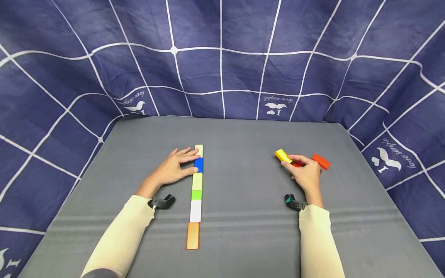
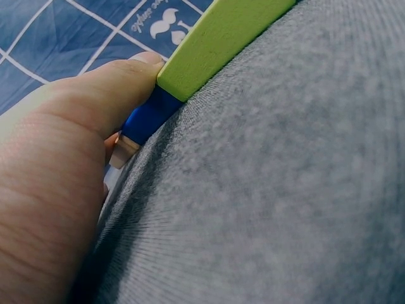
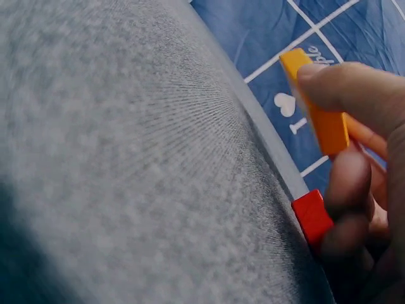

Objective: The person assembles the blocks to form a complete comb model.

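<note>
We see 6 blocks end to end in 1 line on the grey table (image 1: 240,185). From the far end they run: cream block (image 1: 199,148), blue block (image 1: 198,165), pale yellow block (image 1: 197,181), green block (image 1: 196,195), white block (image 1: 196,211) and orange block (image 1: 192,235).

The left hand (image 1: 177,166) lies just beside the far part of this line, its thumb set apart from the fingers. The thumb touches the blue block near its joint with the pale yellow block, and the forefinger reaches the blue block's other end.

Well to the right, the right hand (image 1: 304,170) pinches a yellow block (image 1: 283,156) between thumb and fingers, tilted and (as the right wrist view shows us) lifted off the table. 1 red block (image 1: 298,164) shows partly behind this hand; we cannot tell whether the lower fingers touch it. Another red block (image 1: 321,161) lies just right of the hand. Beyond the table hangs blue cloth (image 1: 240,71) with white lines.
</note>
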Motion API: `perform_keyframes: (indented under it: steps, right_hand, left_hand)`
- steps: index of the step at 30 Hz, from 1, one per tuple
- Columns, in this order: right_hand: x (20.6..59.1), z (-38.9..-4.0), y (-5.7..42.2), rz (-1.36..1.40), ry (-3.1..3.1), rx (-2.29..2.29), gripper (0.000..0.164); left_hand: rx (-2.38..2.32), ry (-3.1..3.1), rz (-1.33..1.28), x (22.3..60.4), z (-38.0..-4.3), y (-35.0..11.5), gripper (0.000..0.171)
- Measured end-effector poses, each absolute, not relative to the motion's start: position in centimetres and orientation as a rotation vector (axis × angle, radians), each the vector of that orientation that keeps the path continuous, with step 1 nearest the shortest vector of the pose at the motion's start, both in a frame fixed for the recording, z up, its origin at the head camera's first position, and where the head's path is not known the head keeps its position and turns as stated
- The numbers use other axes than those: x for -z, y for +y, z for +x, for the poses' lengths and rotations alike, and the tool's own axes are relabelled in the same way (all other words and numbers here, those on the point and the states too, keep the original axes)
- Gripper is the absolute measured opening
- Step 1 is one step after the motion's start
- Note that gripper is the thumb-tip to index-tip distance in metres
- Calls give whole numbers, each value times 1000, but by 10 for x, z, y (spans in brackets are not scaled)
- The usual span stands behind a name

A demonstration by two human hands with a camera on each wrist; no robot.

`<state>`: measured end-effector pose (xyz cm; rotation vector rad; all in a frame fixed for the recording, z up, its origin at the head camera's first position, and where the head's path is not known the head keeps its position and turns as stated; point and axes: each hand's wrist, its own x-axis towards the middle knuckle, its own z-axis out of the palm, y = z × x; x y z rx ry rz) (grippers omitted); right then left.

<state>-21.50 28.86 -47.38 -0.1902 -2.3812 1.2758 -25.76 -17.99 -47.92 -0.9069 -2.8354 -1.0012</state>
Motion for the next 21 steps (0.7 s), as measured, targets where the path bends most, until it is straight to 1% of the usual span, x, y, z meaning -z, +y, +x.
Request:
perform_keyframes:
  steps: [4, 8, 15, 21]
  right_hand:
    - [470, -215, 283, -181, -2336, -1445, 33]
    - [461, -216, 275, -115, -2312, -1559, 35]
    - [421, -207, 243, 15, -2428, -1534, 32]
    - [439, -235, 232, 101, -2455, -1605, 37]
  left_hand:
    - [1017, -2832, -913, 478, -257, -180, 55]
    - [1009, -2827, -910, 477, -257, -179, 54]
    - [1012, -2847, -889, 475, -257, -179, 52]
    - [999, -2851, -877, 478, -255, -180, 54]
